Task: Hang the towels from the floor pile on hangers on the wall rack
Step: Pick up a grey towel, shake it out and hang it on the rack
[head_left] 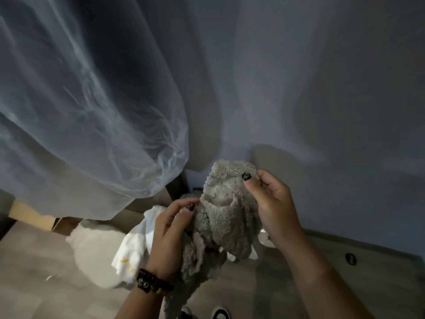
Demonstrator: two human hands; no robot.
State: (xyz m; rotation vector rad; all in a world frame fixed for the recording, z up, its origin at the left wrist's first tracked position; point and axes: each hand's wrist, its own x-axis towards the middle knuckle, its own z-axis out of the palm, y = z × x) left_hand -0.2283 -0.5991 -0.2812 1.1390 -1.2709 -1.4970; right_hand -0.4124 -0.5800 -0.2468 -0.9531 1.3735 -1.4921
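between both hands, low in the middle of the view, hangs a fluffy grey towel [225, 217], held up off the floor. the right hand [273, 203] pinches its upper edge, thumb on the near face and fingers curled behind the cloth. the left hand [170, 229] grips the towel lower down on its other side, fingers curled into the bunched fabric, with a dark beaded bracelet [153, 283] on that wrist. the towel's lower part droops in folds down past the left wrist.

just behind and below the left hand lies the floor pile [128, 252], made of white cloth; 1 piece shows small yellow marks, and a softer white heap [96, 247] sits beside it to the left. a small glossy white thing peeks out under the right wrist, too hidden to tell what it is.

a large sheet of clear plastic [92, 116] hangs down over the upper left, above the pile. a plain grey-blue wall [322, 88] fills the rest of the background. the floor [41, 272] is pale wood-look boards, and 2 shoe tips [220, 313] show at the bottom edge.
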